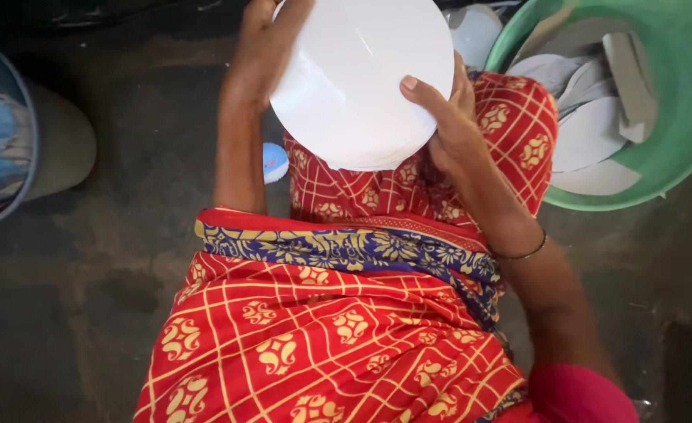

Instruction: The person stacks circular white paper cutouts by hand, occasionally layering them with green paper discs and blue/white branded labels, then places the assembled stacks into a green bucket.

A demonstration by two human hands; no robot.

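White discs: we hold a thin stack of round white paper discs (362, 78) over our lap, at twelve o'clock from our knees, tilted slightly toward us.
Left hand: our left hand (264, 51) wraps the stack's edge at about ten o'clock, fingers curled over the rim, gripping it.
Right hand: our right hand (448, 117) clamps the stack at four o'clock, thumb lying flat on the top disc, the other fingers underneath.
Lap: the red and yellow checked cloth (338, 329) with its blue patterned border runs under the stack; the lowest discs look to be just touching the cloth over the knee.
Green tub: at two o'clock a green plastic tub (675, 94) holds loose white offcuts and curved scraps (589, 133).
Other things: a grey-rimmed bucket (17, 125) sits at nine o'clock, and a small pale blue object (274, 162) lies on the dark floor beside our left forearm.
Risk, fanning: we judge the discs smooth and slippery, so a slack thumb could let the top ones slide off toward six o'clock.
Risk, bending: squeezing the thin edges too hard could crease them.
Risk, dirt: any disc that drops lands on the dusty floor and could soil.
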